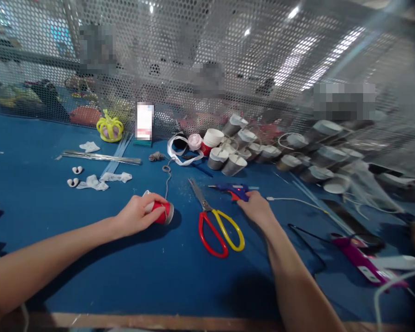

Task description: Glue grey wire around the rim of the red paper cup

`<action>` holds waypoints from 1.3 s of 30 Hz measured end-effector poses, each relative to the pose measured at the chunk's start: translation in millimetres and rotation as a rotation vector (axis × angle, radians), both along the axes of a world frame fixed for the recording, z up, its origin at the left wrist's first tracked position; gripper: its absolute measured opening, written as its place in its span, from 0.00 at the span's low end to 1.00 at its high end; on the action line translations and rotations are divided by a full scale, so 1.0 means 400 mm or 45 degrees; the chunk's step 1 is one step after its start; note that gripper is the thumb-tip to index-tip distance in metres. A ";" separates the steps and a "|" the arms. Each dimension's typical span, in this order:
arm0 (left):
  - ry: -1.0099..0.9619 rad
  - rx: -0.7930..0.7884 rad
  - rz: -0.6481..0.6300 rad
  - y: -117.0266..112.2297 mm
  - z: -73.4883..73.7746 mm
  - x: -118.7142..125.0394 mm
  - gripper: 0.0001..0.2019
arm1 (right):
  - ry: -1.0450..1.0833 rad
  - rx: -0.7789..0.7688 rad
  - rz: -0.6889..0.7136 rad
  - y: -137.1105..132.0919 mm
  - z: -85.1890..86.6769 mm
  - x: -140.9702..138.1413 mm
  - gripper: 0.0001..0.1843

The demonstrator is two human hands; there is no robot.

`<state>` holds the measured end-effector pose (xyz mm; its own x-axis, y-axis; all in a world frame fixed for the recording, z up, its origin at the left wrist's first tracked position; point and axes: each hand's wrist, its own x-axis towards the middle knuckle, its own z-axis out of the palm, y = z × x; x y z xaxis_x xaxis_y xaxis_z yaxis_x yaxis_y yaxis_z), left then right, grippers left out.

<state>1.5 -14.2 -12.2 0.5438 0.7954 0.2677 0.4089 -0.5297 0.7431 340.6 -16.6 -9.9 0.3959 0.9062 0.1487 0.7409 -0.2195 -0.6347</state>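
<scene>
My left hand [136,214] is closed around a small red paper cup [163,213], tilted on its side just above or on the blue table. A thin grey cord [168,182] runs from behind the cup to a loose coil farther back. With my right hand [257,207] I grip a blue glue gun [237,188] by its handle; its nozzle points left and the orange trigger shows. Between both hands lie large scissors [207,210] with one red and one yellow handle, blades slightly apart and pointing away from me.
Many paper cups [235,163] crowd the back right along a perforated metal screen [180,55]. A purple glue gun [358,258] with cables lies at right. Metal rods [100,157], white scraps [93,182], a yellow crown-shaped piece [109,128] and an upright phone [145,121] stand or lie at left.
</scene>
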 end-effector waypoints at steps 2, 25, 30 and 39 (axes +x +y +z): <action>0.010 0.014 -0.003 0.004 -0.002 -0.002 0.11 | 0.051 0.012 -0.069 -0.015 0.032 -0.028 0.11; -0.016 -0.196 0.059 0.031 0.016 -0.004 0.10 | -0.061 -0.303 0.497 -0.155 0.105 -0.296 0.11; 0.005 -0.213 0.079 0.030 0.021 -0.002 0.10 | -0.350 -0.115 0.837 -0.154 0.092 -0.280 0.13; 0.022 -0.189 0.087 0.029 0.021 -0.003 0.10 | -0.179 -0.140 0.759 -0.155 0.109 -0.302 0.08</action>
<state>0.3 -2.7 -4.0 0.4904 0.8609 0.1356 0.4535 -0.3849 0.8039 220.0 -78.4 33.8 -0.1995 0.9783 0.0560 0.8309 0.1992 -0.5196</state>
